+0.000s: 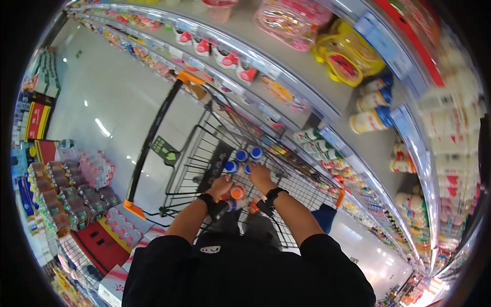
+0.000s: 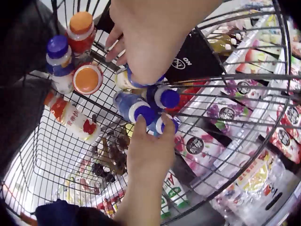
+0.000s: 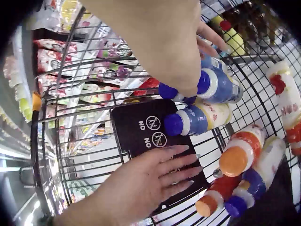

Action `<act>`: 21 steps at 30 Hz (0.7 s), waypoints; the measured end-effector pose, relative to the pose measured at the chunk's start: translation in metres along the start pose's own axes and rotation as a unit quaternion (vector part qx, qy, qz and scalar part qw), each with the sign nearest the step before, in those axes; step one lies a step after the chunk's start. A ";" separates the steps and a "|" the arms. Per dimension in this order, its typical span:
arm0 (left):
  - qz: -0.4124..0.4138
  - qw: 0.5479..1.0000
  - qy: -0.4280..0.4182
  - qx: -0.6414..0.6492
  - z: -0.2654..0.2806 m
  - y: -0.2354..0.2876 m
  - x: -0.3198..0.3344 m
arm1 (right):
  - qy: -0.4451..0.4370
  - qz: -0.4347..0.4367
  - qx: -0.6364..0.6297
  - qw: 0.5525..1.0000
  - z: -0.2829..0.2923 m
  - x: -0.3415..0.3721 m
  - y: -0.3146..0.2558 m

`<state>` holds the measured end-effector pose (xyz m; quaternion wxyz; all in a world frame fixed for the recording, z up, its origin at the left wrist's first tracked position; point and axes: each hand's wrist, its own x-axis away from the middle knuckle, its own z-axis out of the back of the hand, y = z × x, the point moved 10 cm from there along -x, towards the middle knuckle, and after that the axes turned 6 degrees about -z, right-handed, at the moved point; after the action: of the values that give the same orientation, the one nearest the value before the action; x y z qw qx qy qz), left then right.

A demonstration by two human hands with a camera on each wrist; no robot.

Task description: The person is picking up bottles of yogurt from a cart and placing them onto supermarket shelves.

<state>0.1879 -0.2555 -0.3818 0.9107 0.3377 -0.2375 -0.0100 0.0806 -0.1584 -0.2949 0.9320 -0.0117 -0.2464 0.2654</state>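
Note:
Both hands are inside a shopping cart (image 1: 225,148), among several blue-capped drink bottles. The right hand (image 1: 262,176) has its thumb and a finger around the neck of one blue-capped bottle (image 2: 159,126); its palm side is hidden in the right wrist view. Beside these bottles the left hand (image 3: 155,176) lies with fingers straight and spread over a black panel (image 3: 136,122), its thumb near another blue-capped bottle (image 3: 207,118). On the person's side are orange-capped bottles (image 3: 244,146), one more with a blue cap (image 3: 265,165), and a red-and-white bottle (image 2: 75,120) lying on the wire.
The cart's handle (image 1: 153,135) with orange ends is to the left. Shelves (image 1: 302,82) of packaged goods and bottles run along the far and right sides. Stacked drink packs (image 1: 82,199) stand at the left on the floor, near a red display stand (image 1: 99,245).

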 end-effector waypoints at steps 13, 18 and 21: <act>0.147 0.938 -0.047 0.310 -0.033 -0.015 0.020 | -0.027 0.024 -0.056 0.998 -0.018 -0.018 0.001; 0.080 0.978 0.016 0.190 0.011 0.020 0.013 | 0.007 0.019 -0.103 0.994 -0.007 0.029 0.019; -0.052 0.998 0.008 0.031 0.070 0.100 0.019 | -0.022 -0.021 -0.158 0.987 0.029 0.066 0.019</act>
<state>0.1597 -0.2244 -0.2661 0.8998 0.3781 -0.2126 -0.0475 0.1064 -0.1122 -0.2430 0.9181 -0.1478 -0.3059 0.2041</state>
